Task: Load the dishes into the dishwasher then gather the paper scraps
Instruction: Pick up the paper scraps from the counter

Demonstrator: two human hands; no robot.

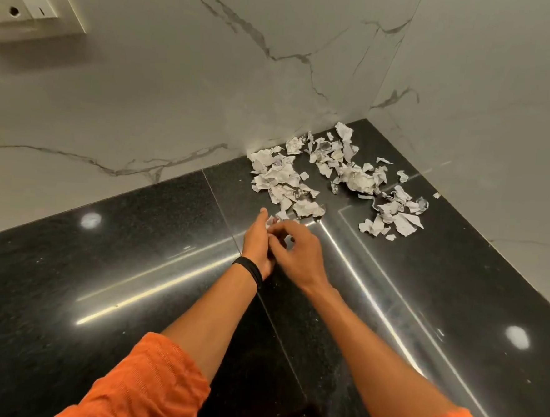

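Note:
Torn white paper scraps (334, 176) lie scattered in the back corner of the black counter (100, 261), in three loose heaps. My left hand (256, 243), with a black band on its wrist, stands on edge just in front of the nearest heap, fingers fairly straight and palm turned toward my right hand. My right hand (300, 252) touches it, its fingers curled and pinching a small scrap (270, 221) against the left fingers. What lies in the left palm is hidden.
Marble-look walls (210, 90) meet at the corner behind the scraps. A white socket plate (24, 2) sits on the wall at the upper left. A groove (362, 247) runs across the glossy counter to the right of my hands. No dishes or dishwasher are in view.

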